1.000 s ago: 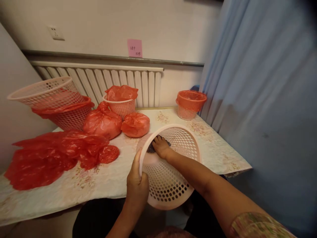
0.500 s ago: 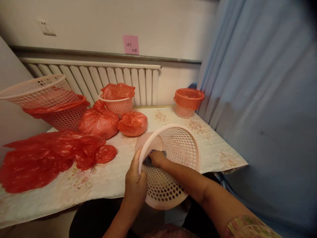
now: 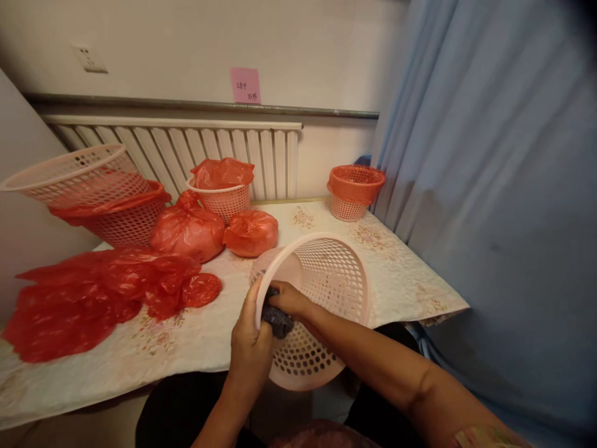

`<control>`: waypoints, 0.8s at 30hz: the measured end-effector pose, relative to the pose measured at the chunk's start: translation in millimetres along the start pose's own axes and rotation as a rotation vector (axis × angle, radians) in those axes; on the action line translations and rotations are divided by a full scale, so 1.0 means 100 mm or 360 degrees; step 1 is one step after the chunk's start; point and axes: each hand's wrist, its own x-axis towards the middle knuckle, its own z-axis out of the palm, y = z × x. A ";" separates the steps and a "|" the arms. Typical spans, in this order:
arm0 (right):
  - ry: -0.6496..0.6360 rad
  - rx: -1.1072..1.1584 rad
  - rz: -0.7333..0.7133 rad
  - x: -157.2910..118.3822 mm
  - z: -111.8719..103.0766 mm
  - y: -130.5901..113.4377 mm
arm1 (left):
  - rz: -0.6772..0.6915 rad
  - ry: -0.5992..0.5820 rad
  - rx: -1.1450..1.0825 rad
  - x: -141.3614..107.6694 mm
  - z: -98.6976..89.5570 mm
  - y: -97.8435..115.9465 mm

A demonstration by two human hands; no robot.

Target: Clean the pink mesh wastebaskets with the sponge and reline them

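A pale pink mesh basket (image 3: 329, 274) lies tilted on its side at the table's front edge, its mouth facing me. My left hand (image 3: 252, 336) grips its rim on the left, thumb inside and fingers round the outside. Inside the basket, my right hand (image 3: 289, 300) is closed on a crumpled dark grey cloth (image 3: 278, 320), pressed near the basket's left inner wall. Its fingertips are partly hidden by the cloth.
Red plastic bags (image 3: 88, 298) spread over the table's left. Behind them stand stacked baskets (image 3: 125, 221), two filled red bags (image 3: 189, 230) and a bag-lined basket (image 3: 226, 200). Another lined basket (image 3: 349, 208) stands back right, beside a blue curtain (image 3: 494, 186).
My right hand has moved left with the grey cloth, from deeper in the basket towards the rim by my left hand. The basket has shifted slightly left.
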 end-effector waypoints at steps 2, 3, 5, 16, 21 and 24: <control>-0.0091 0.0142 -0.0012 -0.14 -0.02 -0.02 | -0.0048 0.0036 -0.0037 0.03 -0.03 0.01; -0.0154 0.0207 -0.0032 -0.26 -0.04 -0.05 | -0.0075 0.0053 -0.0061 0.04 -0.04 0.01; -0.0254 0.0226 -0.0087 -0.53 -0.09 -0.13 | -0.0125 0.0066 -0.0111 0.06 -0.07 0.00; -0.0318 -0.1361 -0.0594 -0.59 -0.11 0.19 | -0.0140 -0.0015 -0.0318 0.13 -0.10 -0.03; -0.0609 -0.2154 -0.0393 -0.25 -0.30 0.42 | -0.0036 -0.0043 -0.0242 0.12 -0.07 0.00; -0.0588 -0.2261 -0.0254 -0.02 -0.44 0.47 | -0.0001 -0.0062 -0.0199 0.12 -0.03 -0.01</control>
